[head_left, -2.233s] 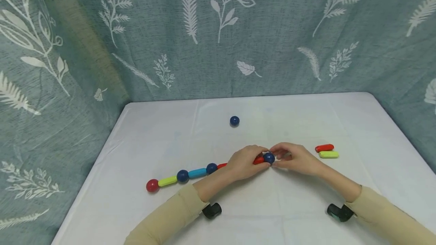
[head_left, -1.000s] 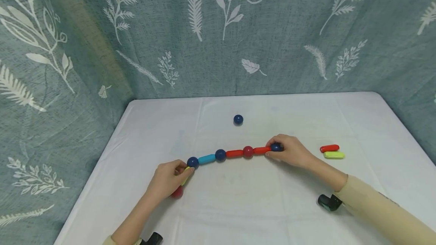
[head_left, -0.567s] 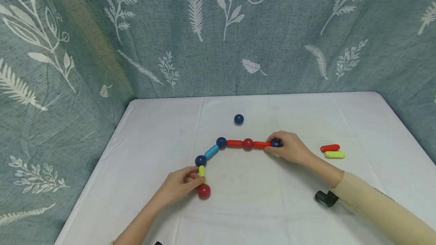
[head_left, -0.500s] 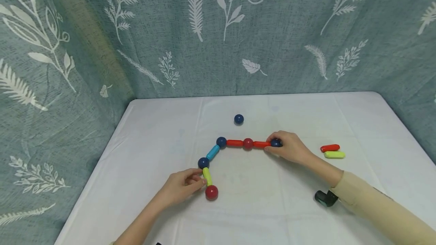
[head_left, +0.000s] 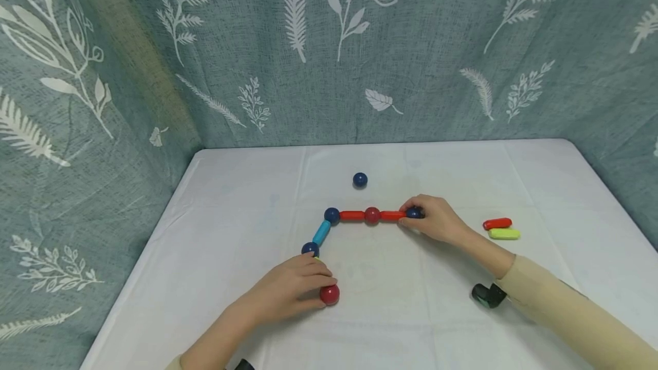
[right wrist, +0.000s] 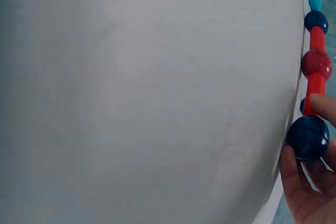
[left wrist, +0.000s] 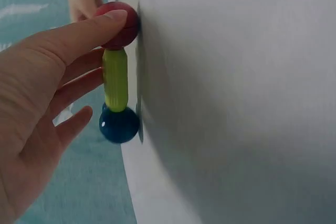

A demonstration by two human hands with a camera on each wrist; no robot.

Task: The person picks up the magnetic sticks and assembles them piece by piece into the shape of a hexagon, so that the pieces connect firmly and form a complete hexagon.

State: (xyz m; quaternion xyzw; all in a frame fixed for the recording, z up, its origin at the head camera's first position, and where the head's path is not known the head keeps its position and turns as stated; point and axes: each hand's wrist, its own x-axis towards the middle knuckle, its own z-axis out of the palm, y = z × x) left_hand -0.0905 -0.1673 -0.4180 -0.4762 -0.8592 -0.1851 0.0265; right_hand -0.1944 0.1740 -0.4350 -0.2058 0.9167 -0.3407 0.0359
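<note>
A bent chain of balls and short rods lies on the white tablecloth in the head view. Its right stretch runs level: a dark blue ball [head_left: 332,216], a red rod [head_left: 352,216], a red ball [head_left: 372,216] and another red rod [head_left: 392,216]. From there a light blue rod [head_left: 321,233] slants toward me to a second dark blue ball [head_left: 310,249]. My left hand [head_left: 288,290] pinches the red end ball [head_left: 329,294] and partly hides the yellow-green rod [left wrist: 116,80]. The blue end ball [right wrist: 308,138] is held by my right hand [head_left: 437,221].
One loose dark blue ball [head_left: 360,180] sits behind the chain. At the right lie a loose red rod [head_left: 497,223] and a yellow-green rod [head_left: 505,234], side by side. A patterned green curtain [head_left: 319,90] hangs behind the table.
My left hand left the chain's right part for its left end, which swung toward me and right. It then shifted from the yellow-green rod onto the red ball. My right hand kept the right end.
</note>
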